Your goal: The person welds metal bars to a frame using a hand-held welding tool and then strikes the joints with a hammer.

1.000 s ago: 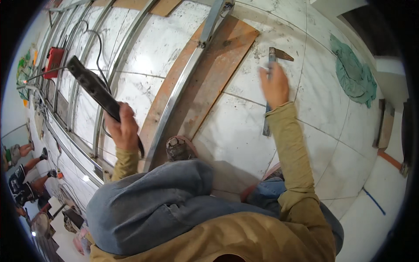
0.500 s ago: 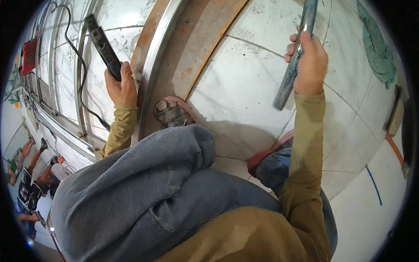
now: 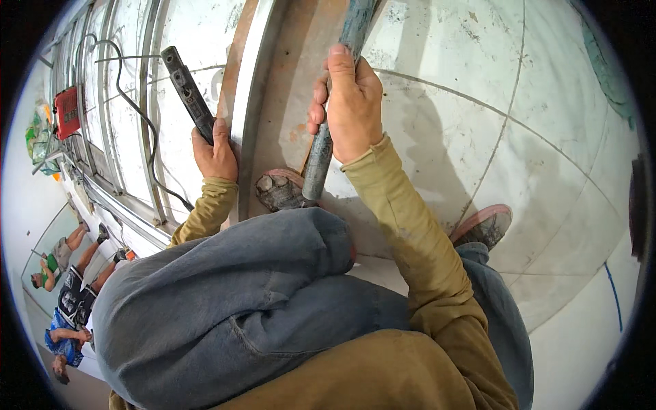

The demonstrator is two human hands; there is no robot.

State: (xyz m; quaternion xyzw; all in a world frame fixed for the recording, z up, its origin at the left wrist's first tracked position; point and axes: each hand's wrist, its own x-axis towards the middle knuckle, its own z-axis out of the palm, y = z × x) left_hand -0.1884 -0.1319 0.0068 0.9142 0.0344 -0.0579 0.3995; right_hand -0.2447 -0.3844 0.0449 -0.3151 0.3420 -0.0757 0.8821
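Observation:
My left hand is closed round the lower end of a black welding electrode holder, which points up and to the left. From its tip a thin welding rod sticks out leftward. That hand is beside a long silver metal bar. My right hand grips a worn grey-blue metal pipe, thumb along it and fingers wrapped round. The pipe slants above the floor, its lower end near my left shoe; its upper end runs out of view.
A metal frame of parallel bars lies at left, with a black cable across it and a red box beyond. Other people are at far left. White tiles spread right; a green cloth lies at far right.
My right hand has swung the pipe leftward, toward the metal bar. The view has shifted a little, and the left hand still holds the electrode holder. My right shoe shows more fully.

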